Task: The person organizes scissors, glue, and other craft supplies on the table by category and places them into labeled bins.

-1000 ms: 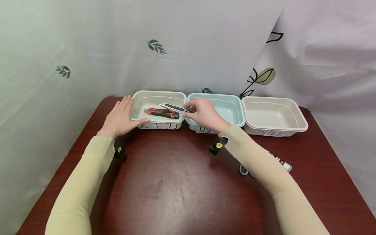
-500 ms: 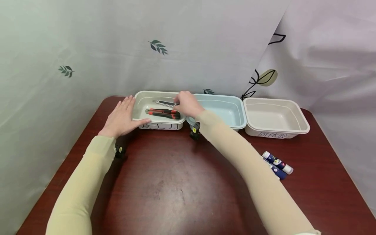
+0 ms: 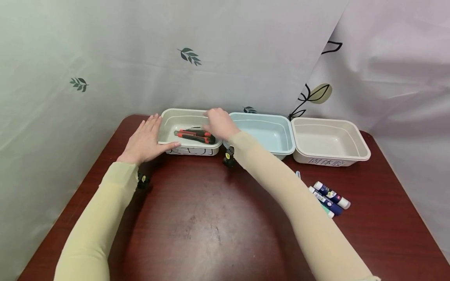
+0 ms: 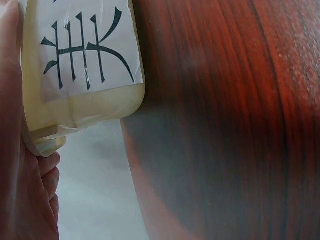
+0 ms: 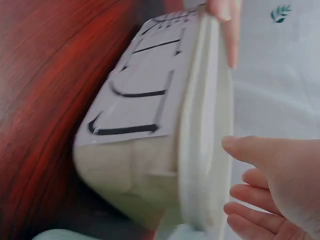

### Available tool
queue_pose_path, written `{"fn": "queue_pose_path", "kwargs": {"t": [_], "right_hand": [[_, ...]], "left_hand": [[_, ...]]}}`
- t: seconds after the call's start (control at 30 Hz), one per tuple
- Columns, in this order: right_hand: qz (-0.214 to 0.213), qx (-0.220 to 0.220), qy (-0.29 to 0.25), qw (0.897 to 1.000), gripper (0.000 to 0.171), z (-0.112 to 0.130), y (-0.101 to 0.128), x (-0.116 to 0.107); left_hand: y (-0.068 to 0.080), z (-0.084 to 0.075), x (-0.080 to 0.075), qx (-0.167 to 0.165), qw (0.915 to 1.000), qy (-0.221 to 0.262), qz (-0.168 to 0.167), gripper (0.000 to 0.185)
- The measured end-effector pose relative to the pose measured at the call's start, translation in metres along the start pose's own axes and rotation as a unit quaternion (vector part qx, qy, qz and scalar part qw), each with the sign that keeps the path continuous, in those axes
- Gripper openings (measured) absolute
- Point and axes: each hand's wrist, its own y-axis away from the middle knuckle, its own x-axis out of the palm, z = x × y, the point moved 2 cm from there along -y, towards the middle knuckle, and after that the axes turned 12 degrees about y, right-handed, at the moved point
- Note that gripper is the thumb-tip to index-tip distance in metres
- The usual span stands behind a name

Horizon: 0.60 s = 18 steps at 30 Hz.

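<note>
A cream bin (image 3: 165, 117) with a paper label stands at the back left of the dark red table (image 3: 197, 226). Inside lie a red and black utility knife (image 3: 195, 135) and a silver one (image 3: 192, 128), its right end hidden by my right hand (image 3: 218, 123). That hand hovers over the bin's right rim. In the right wrist view the right hand (image 5: 270, 185) shows thumb and fingers apart with nothing between them, beside the bin (image 5: 145, 130). My left hand (image 3: 145, 140) lies flat against the bin's left side, thumb on the front wall. The left wrist view shows the left hand (image 4: 20, 190) against the bin (image 4: 85, 60).
A light blue bin (image 3: 267, 130) and a second cream bin (image 3: 330, 140) stand in a row to the right. Several glue sticks (image 3: 330, 195) lie on the table near the right forearm. A leaf-print curtain hangs close behind the bins.
My right hand carried the silver knife leftward from the blue bin's edge into the cream bin, where the knife now lies lower. The left hand stayed put.
</note>
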Motion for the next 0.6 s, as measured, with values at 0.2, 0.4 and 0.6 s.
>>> {"fn": "queue_pose_path", "kwargs": {"t": [0.2, 0.4, 0.6], "right_hand": [[-0.054, -0.003, -0.059, 0.997, 0.051, 0.000, 0.010, -0.024], [-0.082, -0.014, -0.098, 0.992, 0.049, -0.004, 0.027, -0.042], [-0.091, -0.024, -0.104, 0.990, 0.048, -0.016, 0.048, -0.047]], "left_hand": [[-0.001, -0.002, 0.001, 0.003, 1.0000, -0.004, 0.002, 0.120], [0.000, -0.004, -0.001, 0.000, 1.0000, 0.001, 0.003, 0.120], [0.000, -0.003, 0.000, 0.002, 1.0000, -0.001, 0.002, 0.119]]}}
